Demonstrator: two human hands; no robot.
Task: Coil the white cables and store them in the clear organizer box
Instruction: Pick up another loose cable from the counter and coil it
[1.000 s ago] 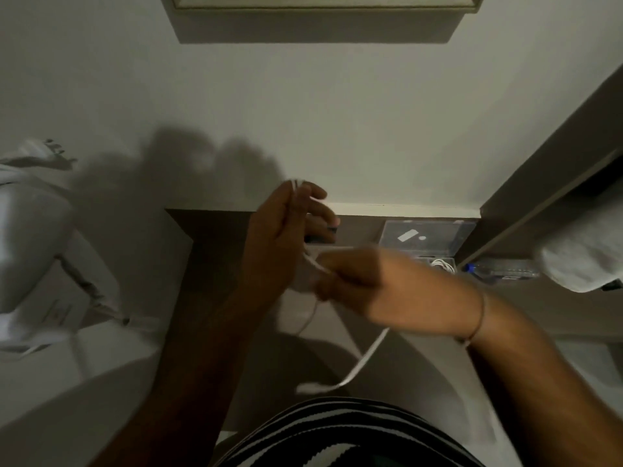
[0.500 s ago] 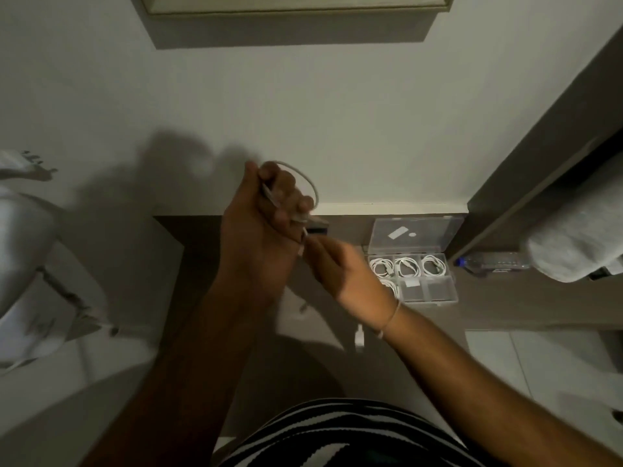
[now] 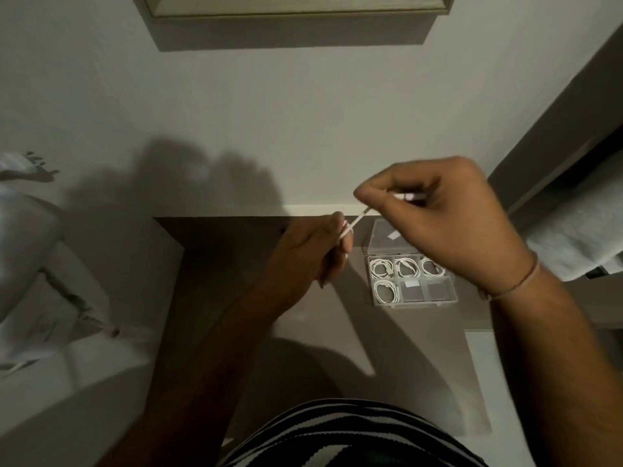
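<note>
A white cable (image 3: 356,221) is stretched taut between my two hands above the brown table (image 3: 236,271). My left hand (image 3: 313,251) is closed around the coiled part of it. My right hand (image 3: 441,214) pinches the connector end, raised over the clear organizer box (image 3: 414,299). The box lies open with its lid folded back. Several of its compartments hold coiled white cables (image 3: 382,268); the two at the front right hold no cable.
White cloth and a white device (image 3: 30,271) lie at the left of the table. A folded grey towel (image 3: 580,244) sits on a dark shelf at the right. A framed picture (image 3: 296,8) hangs on the wall above.
My right hand rose and moved right, pulling the cable's end out taut over the box. My left hand dropped lower with the coil.
</note>
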